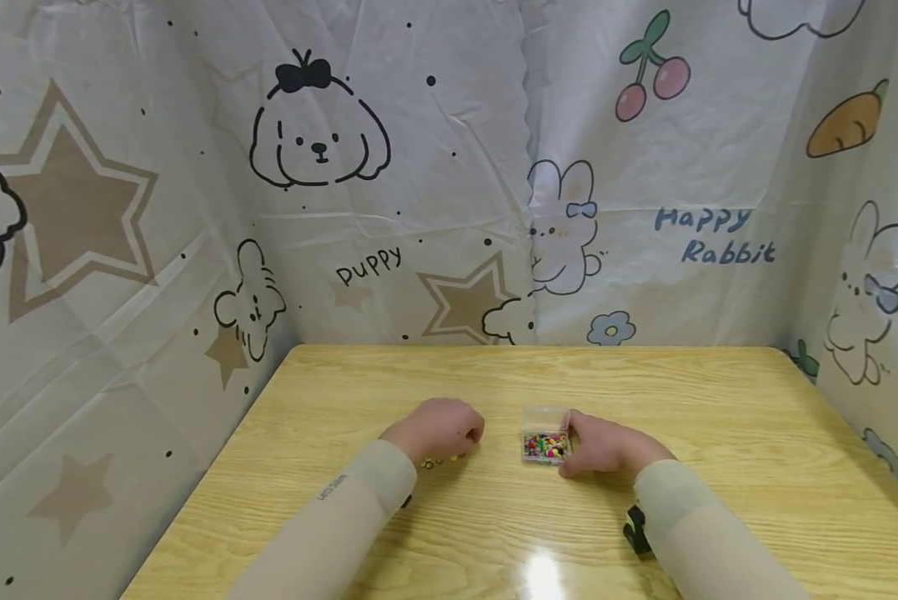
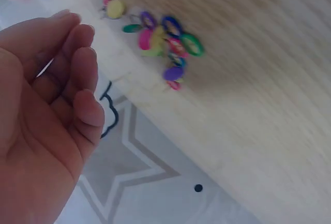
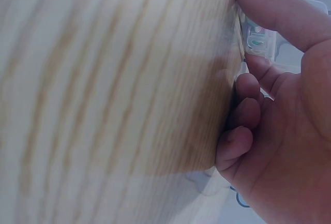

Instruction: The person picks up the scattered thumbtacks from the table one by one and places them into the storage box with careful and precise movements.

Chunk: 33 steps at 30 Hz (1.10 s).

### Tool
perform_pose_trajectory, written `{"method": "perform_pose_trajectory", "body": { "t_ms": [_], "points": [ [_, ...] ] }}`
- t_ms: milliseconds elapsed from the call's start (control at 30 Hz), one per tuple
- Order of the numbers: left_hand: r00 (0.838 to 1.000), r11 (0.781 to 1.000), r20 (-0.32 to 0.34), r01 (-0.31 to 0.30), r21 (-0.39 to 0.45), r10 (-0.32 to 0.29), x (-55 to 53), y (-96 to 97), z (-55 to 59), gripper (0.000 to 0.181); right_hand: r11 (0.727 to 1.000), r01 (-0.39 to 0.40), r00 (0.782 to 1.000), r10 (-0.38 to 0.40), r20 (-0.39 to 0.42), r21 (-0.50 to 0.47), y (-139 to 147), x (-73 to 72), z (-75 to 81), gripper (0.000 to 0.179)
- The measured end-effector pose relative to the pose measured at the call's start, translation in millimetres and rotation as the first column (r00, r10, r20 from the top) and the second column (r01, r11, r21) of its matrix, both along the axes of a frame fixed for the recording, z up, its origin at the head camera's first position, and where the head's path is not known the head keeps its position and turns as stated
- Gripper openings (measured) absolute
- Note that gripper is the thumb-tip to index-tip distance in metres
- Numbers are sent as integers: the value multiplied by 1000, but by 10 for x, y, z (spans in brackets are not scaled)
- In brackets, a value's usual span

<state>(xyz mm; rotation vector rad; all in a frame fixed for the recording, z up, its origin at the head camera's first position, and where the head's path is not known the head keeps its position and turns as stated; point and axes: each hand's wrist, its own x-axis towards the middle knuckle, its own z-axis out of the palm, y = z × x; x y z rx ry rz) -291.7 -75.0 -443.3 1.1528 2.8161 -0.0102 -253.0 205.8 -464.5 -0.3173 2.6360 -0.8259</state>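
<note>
A small clear plastic box (image 1: 544, 447) of brightly coloured thumbtacks lies on the table, its transparent lid (image 1: 544, 415) raised at the far side. My right hand (image 1: 606, 444) grips the box's right side between thumb and fingers; the right wrist view shows the thumb (image 3: 279, 14) along the box wall. Left of the box, my left hand (image 1: 438, 427) is held over the table with bent fingers, thumb and fingertips close together. Whether something small is pinched there I cannot tell. Loose thumbtacks (image 2: 170, 43) lie in a cluster beside this hand, partly hidden by the wrist in the head view.
The wood-grain table (image 1: 719, 392) carries a bright glare spot near its front. A white patterned curtain (image 1: 449, 167) hangs behind it and along both sides. A black device (image 1: 636, 532) is strapped under the right wrist.
</note>
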Motion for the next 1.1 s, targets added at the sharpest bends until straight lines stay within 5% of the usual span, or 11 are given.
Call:
{"method": "perform_pose_trajectory", "body": {
  "t_ms": [567, 900, 1100],
  "points": [
    [997, 997, 33, -69, -27, 70, -24, 53, -115, 24, 1000, 3, 1000, -3, 7, -10, 11, -27, -20, 53],
    [993, 996, -88, 82, 47, -77, 50, 305, -93, 18, 1000, 7, 1000, -7, 6, -13, 20, -29, -32, 53],
    [971, 981, -162, 186, 57, -174, 88, 524, -96, 15, 1000, 9, 1000, -9, 12, -18, 19, -32, -35, 51]
  ]
}}
